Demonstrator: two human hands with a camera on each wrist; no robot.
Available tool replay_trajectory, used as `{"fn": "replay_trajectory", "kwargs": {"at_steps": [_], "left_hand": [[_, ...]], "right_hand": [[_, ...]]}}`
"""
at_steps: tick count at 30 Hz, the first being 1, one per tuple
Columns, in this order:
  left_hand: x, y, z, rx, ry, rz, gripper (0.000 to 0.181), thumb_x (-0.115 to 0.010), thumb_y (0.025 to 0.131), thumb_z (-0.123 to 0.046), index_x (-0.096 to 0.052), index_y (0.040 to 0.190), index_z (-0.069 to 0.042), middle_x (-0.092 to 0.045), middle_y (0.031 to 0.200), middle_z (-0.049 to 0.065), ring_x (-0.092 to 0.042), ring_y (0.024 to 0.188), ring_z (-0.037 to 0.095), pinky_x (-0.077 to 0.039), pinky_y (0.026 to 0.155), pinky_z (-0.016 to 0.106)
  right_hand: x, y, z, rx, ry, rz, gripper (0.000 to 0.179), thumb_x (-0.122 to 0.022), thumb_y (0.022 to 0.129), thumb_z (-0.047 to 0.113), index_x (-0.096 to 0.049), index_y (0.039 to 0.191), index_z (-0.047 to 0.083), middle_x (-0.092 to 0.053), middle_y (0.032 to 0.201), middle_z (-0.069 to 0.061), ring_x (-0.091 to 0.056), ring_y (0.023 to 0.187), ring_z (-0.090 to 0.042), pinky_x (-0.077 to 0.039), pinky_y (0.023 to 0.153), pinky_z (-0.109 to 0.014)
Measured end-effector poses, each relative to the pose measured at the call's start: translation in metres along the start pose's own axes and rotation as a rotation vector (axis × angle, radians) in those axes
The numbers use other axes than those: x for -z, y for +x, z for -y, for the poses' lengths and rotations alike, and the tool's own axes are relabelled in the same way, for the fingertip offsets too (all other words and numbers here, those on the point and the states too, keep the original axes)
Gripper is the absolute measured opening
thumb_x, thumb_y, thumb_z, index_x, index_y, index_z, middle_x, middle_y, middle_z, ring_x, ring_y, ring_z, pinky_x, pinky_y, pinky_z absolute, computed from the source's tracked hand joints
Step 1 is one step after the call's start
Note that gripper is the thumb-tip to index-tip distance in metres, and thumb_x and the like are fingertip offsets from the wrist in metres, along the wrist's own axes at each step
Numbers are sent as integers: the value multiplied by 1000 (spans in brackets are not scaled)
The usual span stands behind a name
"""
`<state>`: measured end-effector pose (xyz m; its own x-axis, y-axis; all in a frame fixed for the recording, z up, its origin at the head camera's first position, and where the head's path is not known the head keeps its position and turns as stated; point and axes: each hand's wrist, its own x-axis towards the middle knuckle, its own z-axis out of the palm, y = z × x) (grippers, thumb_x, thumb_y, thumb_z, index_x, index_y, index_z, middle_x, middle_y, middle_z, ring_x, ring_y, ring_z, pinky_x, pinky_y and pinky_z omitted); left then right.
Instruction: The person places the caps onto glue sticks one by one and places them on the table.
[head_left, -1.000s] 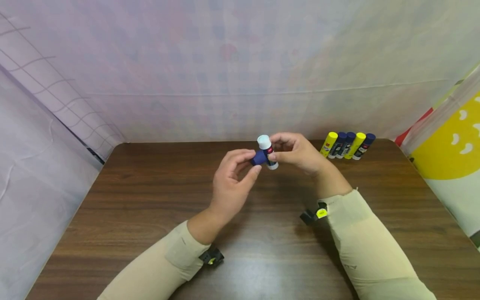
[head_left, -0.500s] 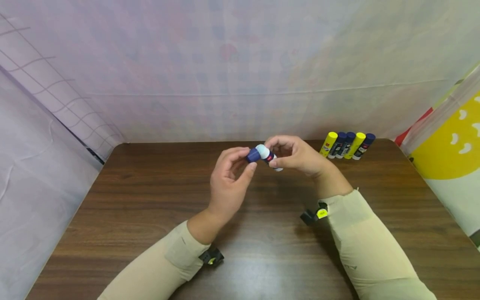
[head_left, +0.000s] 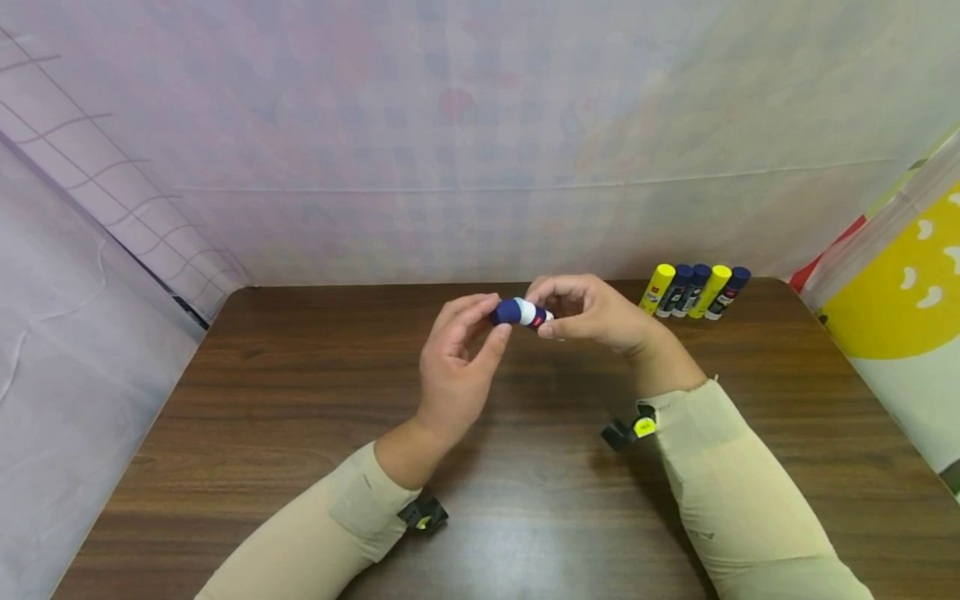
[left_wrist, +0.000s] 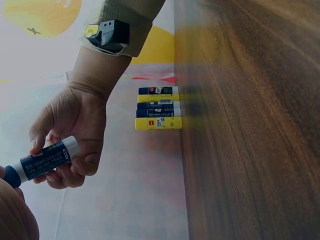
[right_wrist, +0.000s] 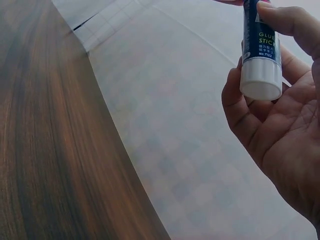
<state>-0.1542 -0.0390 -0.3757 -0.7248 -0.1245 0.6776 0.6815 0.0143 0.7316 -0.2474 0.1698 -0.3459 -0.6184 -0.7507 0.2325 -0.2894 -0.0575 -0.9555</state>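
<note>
My left hand pinches a dark blue cap between thumb and fingers. In my right hand is a glue stick with a white neck, navy label and white base. The stick lies nearly level above the table, its neck end lined up with the cap and touching it. How deep the neck sits inside the cap cannot be told. The right wrist view shows the white base and the printed label, with the thumb pressing on the label. Most of the left hand is out of the left wrist view.
Several capped glue sticks, yellow and navy, stand in a row at the back right of the brown wooden table. A pale patterned cloth hangs behind the table's far edge.
The glue stick has tipped from upright to nearly level, its white end swinging left to meet the cap. The left hand with the cap has shifted slightly left.
</note>
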Motion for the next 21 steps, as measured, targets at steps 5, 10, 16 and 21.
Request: {"fn": "replay_trajectory", "kwargs": {"at_steps": [5, 10, 16, 21], "left_hand": [[1, 0, 0, -15, 19, -7, 32, -71, 94, 6, -68, 125, 11, -63, 123, 26, -66, 112, 23, -59, 102, 41], [1, -1, 1, -19, 29, -1, 32, -71, 94, 5, -68, 125, 10, -64, 123, 26, -66, 112, 24, -60, 101, 38], [2, -1, 1, -24, 58, 11, 32, -72, 94, 4, -69, 125, 8, -65, 123, 24, -67, 112, 25, -60, 101, 34], [1, 0, 0, -22, 67, 17, 32, -73, 94, 3, -69, 125, 8, -65, 123, 23, -67, 112, 26, -60, 101, 34]], "right_hand": [[-1, 0, 0, -19, 8, 14, 25, -71, 90, -7, -73, 109, 8, -66, 107, -6, -57, 90, -19, -54, 73, -27], [0, 1, -3, -24, -7, 32, 24, -71, 91, -7, -73, 111, 7, -67, 107, -6, -58, 89, -20, -54, 74, -28], [1, 1, -4, -27, -16, 66, 23, -71, 92, -6, -73, 111, 6, -68, 107, -9, -60, 91, -21, -56, 76, -31], [2, 1, -5, -20, -25, 78, 24, -70, 92, -6, -73, 112, 7, -68, 106, -9, -61, 91, -22, -57, 77, -32]]}}
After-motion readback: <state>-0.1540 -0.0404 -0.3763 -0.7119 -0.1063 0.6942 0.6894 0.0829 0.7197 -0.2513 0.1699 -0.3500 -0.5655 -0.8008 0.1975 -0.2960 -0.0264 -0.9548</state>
